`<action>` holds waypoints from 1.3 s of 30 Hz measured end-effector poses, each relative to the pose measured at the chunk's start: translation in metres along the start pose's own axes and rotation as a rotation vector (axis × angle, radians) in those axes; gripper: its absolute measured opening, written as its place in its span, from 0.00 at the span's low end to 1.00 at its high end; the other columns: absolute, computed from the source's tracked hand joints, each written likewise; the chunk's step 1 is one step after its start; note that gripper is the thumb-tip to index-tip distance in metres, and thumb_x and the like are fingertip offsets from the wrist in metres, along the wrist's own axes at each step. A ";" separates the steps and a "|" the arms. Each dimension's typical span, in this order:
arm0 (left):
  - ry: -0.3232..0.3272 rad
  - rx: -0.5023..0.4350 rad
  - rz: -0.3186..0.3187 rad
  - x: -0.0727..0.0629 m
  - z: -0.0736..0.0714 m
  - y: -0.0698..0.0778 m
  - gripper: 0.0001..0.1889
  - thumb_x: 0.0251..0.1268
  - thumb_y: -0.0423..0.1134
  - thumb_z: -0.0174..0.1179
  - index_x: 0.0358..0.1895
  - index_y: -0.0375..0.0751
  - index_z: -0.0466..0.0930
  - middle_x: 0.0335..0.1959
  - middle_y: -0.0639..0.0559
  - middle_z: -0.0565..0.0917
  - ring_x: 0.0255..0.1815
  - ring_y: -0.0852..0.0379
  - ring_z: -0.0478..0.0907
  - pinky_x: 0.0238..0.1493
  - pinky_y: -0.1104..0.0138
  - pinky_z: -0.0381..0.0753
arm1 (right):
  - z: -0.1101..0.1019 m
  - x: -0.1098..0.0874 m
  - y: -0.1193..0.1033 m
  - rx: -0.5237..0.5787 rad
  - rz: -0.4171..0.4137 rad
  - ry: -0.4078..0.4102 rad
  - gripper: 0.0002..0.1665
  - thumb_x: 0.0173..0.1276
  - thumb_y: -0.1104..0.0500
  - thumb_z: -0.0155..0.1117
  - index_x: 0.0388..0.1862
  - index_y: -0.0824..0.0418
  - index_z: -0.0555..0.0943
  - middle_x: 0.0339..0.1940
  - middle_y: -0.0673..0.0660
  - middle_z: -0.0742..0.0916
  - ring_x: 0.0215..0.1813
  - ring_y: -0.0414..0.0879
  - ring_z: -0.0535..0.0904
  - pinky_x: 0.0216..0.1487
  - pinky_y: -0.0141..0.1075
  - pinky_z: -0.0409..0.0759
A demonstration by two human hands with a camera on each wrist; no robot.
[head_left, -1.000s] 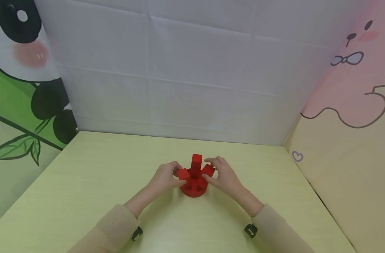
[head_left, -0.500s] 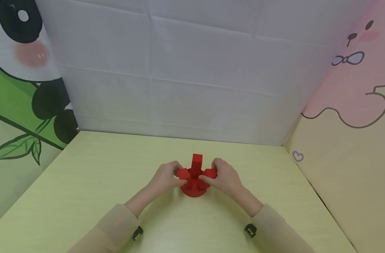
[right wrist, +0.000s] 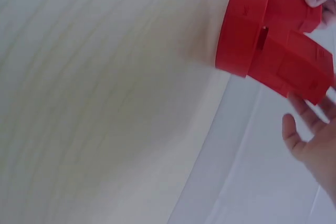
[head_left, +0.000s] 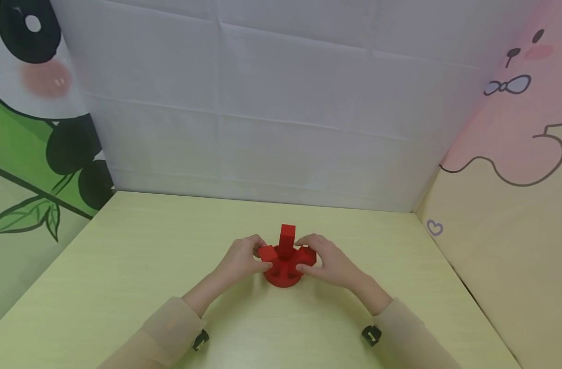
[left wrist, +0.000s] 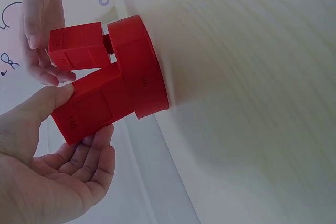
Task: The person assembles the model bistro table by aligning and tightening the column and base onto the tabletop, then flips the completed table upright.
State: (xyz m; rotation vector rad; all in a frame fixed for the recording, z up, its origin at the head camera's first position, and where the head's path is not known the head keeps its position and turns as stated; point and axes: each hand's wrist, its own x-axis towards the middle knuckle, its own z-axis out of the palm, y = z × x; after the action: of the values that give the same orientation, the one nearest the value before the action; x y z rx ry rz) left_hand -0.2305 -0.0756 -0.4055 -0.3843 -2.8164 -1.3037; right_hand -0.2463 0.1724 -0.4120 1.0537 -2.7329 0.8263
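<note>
Just below the middle of the head view we see a round red base [head_left: 283,277] resting on the pale green table [head_left: 124,266], with three red blocks standing in it. The left hand [head_left: 241,259] sits at the base's left edge, thumb and fingers pinching the left block [head_left: 267,253]; the left wrist view shows the thumb pressed on that block's upper face. The right hand [head_left: 329,261] sits against the right side, fingers curled around the right block [head_left: 307,254]. Between both hands the middle block [head_left: 287,239] stands upright, touched by neither.
</note>
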 end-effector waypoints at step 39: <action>0.001 0.015 -0.008 -0.002 -0.002 0.002 0.16 0.47 0.35 0.72 0.39 0.39 0.78 0.29 0.56 0.81 0.31 0.60 0.77 0.31 0.69 0.77 | 0.002 -0.001 0.004 -0.072 -0.235 0.117 0.21 0.50 0.54 0.77 0.41 0.55 0.78 0.38 0.44 0.81 0.45 0.37 0.74 0.48 0.33 0.77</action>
State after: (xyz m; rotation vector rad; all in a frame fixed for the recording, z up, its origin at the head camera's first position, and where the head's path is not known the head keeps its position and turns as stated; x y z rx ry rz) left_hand -0.2282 -0.0762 -0.4033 -0.3726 -2.8280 -1.2837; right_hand -0.2483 0.1747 -0.4159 1.2389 -2.4632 0.7222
